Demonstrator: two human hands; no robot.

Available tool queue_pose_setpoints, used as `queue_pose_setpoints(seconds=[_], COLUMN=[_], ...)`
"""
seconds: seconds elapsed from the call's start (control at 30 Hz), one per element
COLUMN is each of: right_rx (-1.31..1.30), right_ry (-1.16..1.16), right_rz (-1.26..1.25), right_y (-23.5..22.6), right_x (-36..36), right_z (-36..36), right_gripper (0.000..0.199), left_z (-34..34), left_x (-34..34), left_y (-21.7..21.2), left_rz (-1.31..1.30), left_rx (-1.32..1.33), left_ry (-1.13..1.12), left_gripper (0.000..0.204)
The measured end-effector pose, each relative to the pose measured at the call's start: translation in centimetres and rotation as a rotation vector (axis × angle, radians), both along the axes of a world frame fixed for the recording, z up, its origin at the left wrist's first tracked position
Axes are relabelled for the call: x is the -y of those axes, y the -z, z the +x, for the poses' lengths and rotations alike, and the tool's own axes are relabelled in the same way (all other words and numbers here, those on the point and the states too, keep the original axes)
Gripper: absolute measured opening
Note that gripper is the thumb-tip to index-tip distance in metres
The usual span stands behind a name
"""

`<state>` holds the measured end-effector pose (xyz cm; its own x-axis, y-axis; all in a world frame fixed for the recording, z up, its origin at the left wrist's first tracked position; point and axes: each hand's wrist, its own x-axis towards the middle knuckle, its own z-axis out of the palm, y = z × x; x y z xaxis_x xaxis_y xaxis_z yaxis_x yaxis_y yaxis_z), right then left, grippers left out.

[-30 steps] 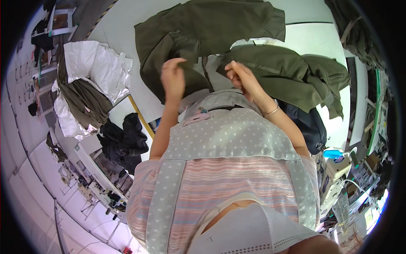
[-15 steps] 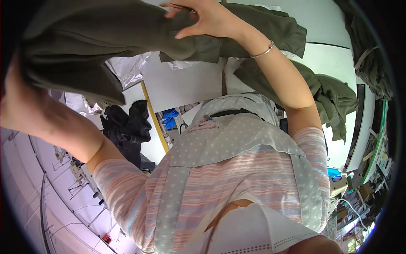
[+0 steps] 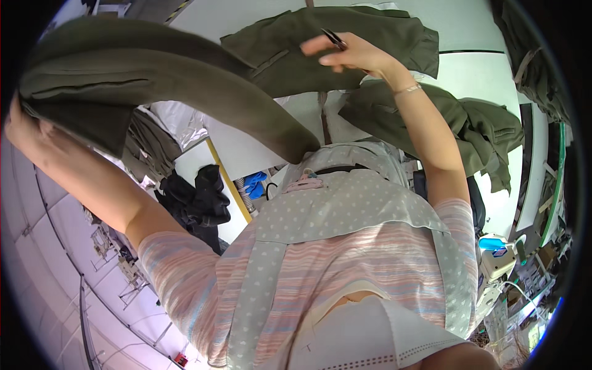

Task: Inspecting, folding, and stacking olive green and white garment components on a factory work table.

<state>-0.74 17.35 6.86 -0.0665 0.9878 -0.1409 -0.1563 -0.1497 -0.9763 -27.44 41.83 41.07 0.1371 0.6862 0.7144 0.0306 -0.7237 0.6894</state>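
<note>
My left hand (image 3: 32, 128), raised at the far left, grips the edge of an olive-green garment piece (image 3: 166, 71). The cloth arches across to the middle, its other end hanging by my apron, and a long pocket-like slit shows near the hand. My right hand (image 3: 361, 55) is over the table with a slim dark tool (image 3: 333, 39) between its fingers; its exact kind is unclear. Beneath that hand lies another olive-green piece (image 3: 333, 28) with a similar slit. A third, crumpled olive piece (image 3: 475, 126) rests under my right forearm.
The pale table (image 3: 478, 68) has a yellow-edged side panel (image 3: 231, 188). Black cloth (image 3: 200, 197) is bunched at the left, beside crinkled silvery sheeting (image 3: 179, 120). More dark garments (image 3: 542, 74) hang at the far right, and a cream machine (image 3: 498, 262) stands at the lower right.
The held garment piece has swung away from my right hand, and its free end has dropped toward my apron. My right hand has moved right and slightly down, uncovering the piece on the table.
</note>
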Motion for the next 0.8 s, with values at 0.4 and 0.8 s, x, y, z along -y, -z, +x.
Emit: queue_pose_setpoints(seconds=[0.4,0.8], right_rx=[-0.295,0.162], right_ry=[-0.332,0.31], right_rz=[0.104,0.231], right_y=[-0.8,-3.9], right_x=[-13.5,-6.3], right_z=[-9.5,2.8], right_gripper=[0.059,0.02], left_z=[-6.7,-3.9], left_x=[-4.2,-12.9], left_y=[-3.2,1.2], left_rz=[-0.016,-0.186], left_rx=[0.005,0.015], left_ry=[-0.057,0.028], left_gripper=[0.023,0.028])
